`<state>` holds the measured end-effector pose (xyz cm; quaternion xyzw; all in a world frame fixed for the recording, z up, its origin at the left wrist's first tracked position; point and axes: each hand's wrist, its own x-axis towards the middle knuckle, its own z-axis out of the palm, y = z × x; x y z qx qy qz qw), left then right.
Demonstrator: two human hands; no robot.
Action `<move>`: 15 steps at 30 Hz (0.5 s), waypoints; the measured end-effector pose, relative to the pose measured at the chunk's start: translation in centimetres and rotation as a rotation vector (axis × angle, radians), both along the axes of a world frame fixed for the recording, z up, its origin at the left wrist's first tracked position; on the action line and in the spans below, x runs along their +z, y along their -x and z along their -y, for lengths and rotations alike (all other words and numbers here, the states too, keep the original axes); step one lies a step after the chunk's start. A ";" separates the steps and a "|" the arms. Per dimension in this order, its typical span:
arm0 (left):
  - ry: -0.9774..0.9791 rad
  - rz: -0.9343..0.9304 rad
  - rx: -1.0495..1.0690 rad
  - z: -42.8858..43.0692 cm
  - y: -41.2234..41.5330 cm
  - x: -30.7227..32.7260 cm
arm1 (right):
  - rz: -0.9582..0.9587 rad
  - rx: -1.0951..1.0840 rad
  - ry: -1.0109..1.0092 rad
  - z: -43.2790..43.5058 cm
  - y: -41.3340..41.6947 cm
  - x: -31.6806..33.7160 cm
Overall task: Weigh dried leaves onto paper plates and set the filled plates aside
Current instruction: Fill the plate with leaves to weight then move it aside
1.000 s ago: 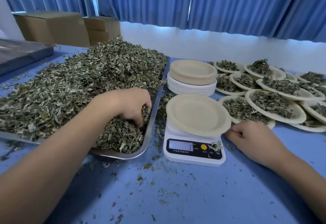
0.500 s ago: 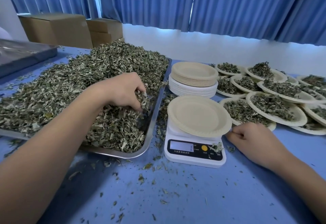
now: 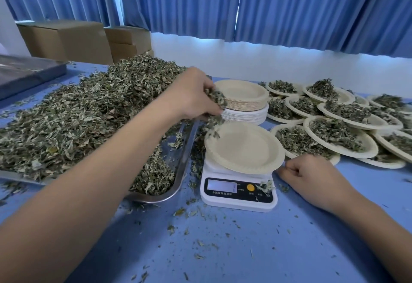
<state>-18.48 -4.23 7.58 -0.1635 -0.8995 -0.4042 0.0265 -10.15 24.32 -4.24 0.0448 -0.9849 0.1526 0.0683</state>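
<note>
A great heap of dried leaves (image 3: 78, 122), grey-green and crumbled, fills a shallow metal tray (image 3: 178, 184) on the left. Just beside it a white scale (image 3: 238, 195) carries one pale paper plate (image 3: 245, 149), lying flat and bare. Above that plate's left rim the left hand (image 3: 191, 95) grips a handful of leaves (image 3: 215, 98), loose bits trailing beneath. Behind stands a stack of unused plates (image 3: 243, 100). To the right the filled plates (image 3: 334, 135) overlap in rows.

Soft bluish daylight through curtains (image 3: 289, 4); edges bow (wide lens); the held leaves (image 3: 217, 101) seem blurred.
</note>
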 end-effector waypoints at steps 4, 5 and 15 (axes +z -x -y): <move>0.133 -0.141 -0.089 -5.1 -0.3 0.3 | 0.002 -0.013 -0.045 0.3 0.0 0.0; 0.182 -0.140 -0.118 -6.0 -0.3 0.1 | 0.003 -0.012 -0.050 0.3 -0.1 0.0; 0.267 0.122 -0.330 -3.6 0.5 0.0 | 0.001 0.017 -0.022 -0.1 0.0 0.0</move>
